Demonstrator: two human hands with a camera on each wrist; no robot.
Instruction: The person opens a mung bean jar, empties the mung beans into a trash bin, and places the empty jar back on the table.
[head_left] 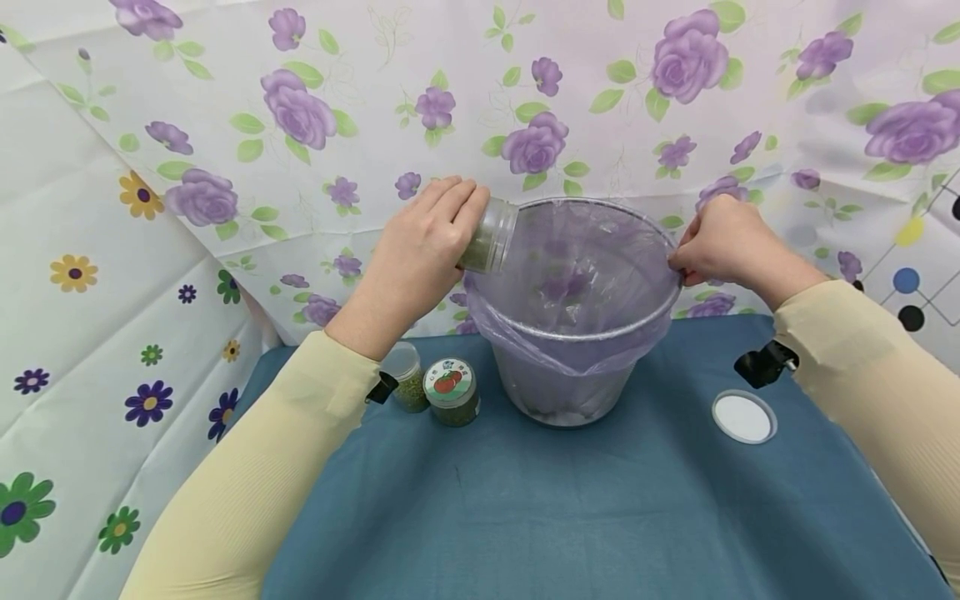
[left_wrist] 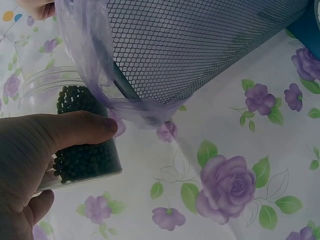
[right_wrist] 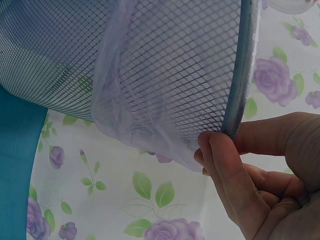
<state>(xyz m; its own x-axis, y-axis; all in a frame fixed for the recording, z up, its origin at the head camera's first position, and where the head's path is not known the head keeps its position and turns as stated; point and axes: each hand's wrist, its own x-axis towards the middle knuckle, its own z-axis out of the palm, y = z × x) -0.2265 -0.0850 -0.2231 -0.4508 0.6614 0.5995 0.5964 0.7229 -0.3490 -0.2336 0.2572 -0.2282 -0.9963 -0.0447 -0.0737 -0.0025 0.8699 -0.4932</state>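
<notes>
On the blue tablecloth (head_left: 525,517), head view: the mesh bin (head_left: 566,402) stands upright; a purple bag (head_left: 609,354) lines it and folds over its rim;
Left hand, head view: my left hand (head_left: 427,237) grips the clear jar (head_left: 491,237), tilted, mouth at the bin's left rim;
Right hand, head view: my right hand (head_left: 720,237) pinches the rim's right side;
Other jars, head view: a green-filled jar (head_left: 408,389) stands left of the bin, just beside a picture-lidded jar (head_left: 453,402);
Lid, head view: a white lid (head_left: 744,417) lies flat, right of the bin;
Clear jar, left wrist view: my left thumb (left_wrist: 82,128) lies across the jar; dark green beads (left_wrist: 85,155) sit inside; contact with the bag, cannot tell;
Bin rim, right wrist view: my right thumb (right_wrist: 267,136) and right fingers (right_wrist: 227,157) close on opposite faces of the rim; mesh shows through the bag.
</notes>
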